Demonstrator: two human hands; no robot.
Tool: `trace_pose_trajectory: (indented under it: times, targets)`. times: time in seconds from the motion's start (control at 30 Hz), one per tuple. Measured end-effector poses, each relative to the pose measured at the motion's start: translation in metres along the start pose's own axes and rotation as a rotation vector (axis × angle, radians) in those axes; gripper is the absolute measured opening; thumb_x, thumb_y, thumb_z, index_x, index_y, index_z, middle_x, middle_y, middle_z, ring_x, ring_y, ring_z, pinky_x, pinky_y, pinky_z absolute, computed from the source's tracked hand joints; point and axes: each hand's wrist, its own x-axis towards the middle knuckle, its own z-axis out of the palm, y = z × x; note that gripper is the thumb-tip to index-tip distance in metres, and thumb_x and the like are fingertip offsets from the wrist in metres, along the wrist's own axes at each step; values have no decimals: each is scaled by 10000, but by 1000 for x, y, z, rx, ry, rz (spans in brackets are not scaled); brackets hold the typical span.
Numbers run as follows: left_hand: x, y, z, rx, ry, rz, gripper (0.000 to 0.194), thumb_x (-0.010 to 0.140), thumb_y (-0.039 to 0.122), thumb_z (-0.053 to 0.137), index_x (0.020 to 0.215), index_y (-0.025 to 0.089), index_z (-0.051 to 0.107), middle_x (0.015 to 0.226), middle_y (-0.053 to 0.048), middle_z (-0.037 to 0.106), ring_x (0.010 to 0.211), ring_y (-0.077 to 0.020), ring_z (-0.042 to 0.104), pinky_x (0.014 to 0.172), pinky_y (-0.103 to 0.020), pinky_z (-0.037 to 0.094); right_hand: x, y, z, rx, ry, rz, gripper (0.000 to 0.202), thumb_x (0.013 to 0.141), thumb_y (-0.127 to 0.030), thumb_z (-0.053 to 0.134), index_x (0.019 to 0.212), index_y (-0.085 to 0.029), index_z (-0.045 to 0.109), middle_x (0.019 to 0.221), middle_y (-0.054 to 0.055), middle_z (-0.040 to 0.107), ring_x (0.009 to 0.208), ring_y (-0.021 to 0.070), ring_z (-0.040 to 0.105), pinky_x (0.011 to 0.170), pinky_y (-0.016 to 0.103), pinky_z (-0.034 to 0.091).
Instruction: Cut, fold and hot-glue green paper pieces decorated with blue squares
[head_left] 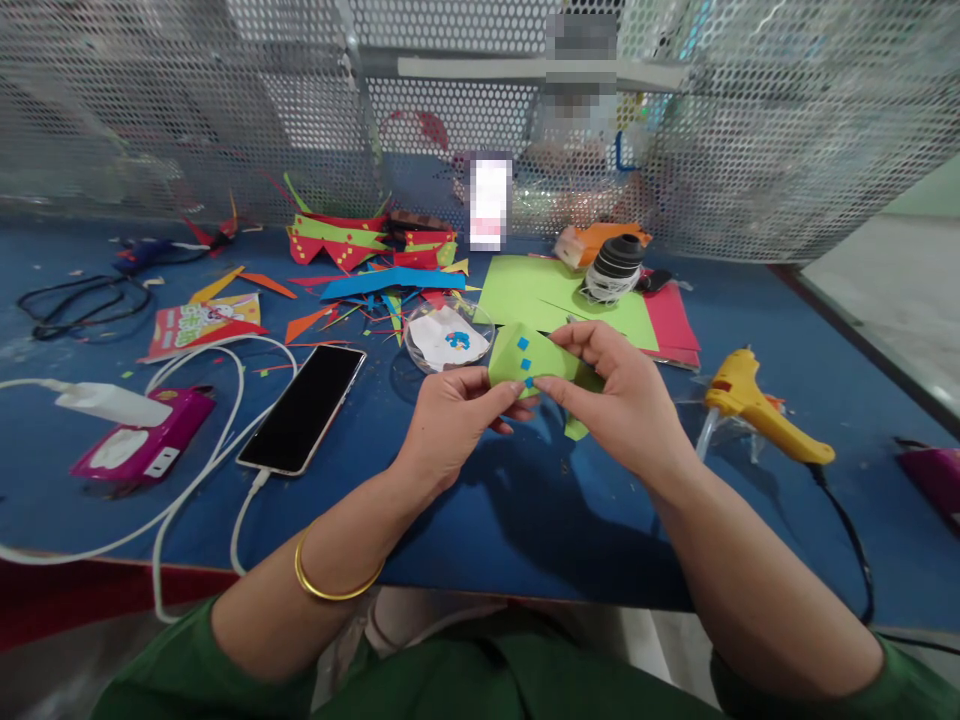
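Note:
A light green paper piece with several small blue squares on it is held up above the blue table, in front of my body. My left hand pinches its left edge, with the thumb beside the lowest blue square. On the other side my right hand grips the paper, its thumb at that same square and its fingers behind the upper edge. Just beyond my left hand sits a clear round dish holding white paper and small blue bits.
Left are a phone, white cables, and a purple power strip. Paper scraps and red-green cutouts lie behind. Green sheets and a black-and-white spool stand beyond; a yellow glue gun is right.

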Motion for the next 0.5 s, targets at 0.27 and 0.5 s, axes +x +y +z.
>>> trace_pose_trajectory:
  times: [0.27, 0.5]
  targets:
    - [0, -1, -1, -26, -20, -15, 168, 714, 311, 813, 761, 154, 777, 693, -53, 765, 607, -142, 690, 518, -210, 500, 2, 0, -3, 105, -74, 115, 241, 762, -308, 704, 957, -201, 611, 960, 55, 728, 903, 223, 679, 780, 374, 529]
    - [-2, 0, -2, -64, -70, -53, 200, 737, 347, 797, 800, 159, 771, 723, -42, 774, 655, -149, 715, 532, -204, 522, 2, -2, -5, 109, -67, 182, 246, 732, -299, 713, 934, -192, 624, 917, 40, 740, 844, 205, 679, 730, 340, 511]
